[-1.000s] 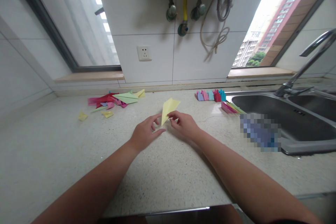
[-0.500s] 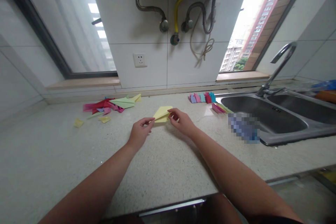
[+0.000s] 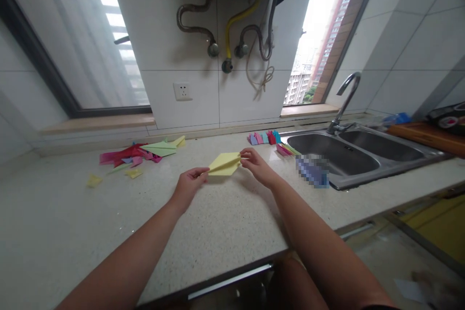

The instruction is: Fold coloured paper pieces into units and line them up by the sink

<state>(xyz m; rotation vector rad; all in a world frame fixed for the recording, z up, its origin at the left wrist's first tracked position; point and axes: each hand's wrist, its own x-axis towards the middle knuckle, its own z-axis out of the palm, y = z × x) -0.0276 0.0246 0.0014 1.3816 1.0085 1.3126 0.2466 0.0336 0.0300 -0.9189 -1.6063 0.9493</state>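
Observation:
A yellow paper plane [image 3: 224, 163] with its wings spread hangs just above the counter between my hands. My left hand [image 3: 189, 185] pinches its left tip between thumb and fingers. At the opposite end, my right hand [image 3: 257, 166] is closed on the right edge, by the centre fold. To the left lies a heap of folded paper in red, pink and purple [image 3: 125, 154], with a light green paper plane [image 3: 160, 148] on top. Two small yellow paper pieces [image 3: 94, 180] rest in front of that heap.
A row of small coloured folded-paper figures [image 3: 264, 138] stands at the back right. Nearby are colourful paper strips [image 3: 286, 149] and a pixelated bluish item [image 3: 313, 171] beside the double steel sink [image 3: 339, 183]. A faucet [image 3: 345, 101] rises behind it. A wooden board [image 3: 425, 134] lies at the far right.
The camera view has swung to the right and tilted. My hands are slightly farther apart, and the yellow paper plane now shows more of its wings.

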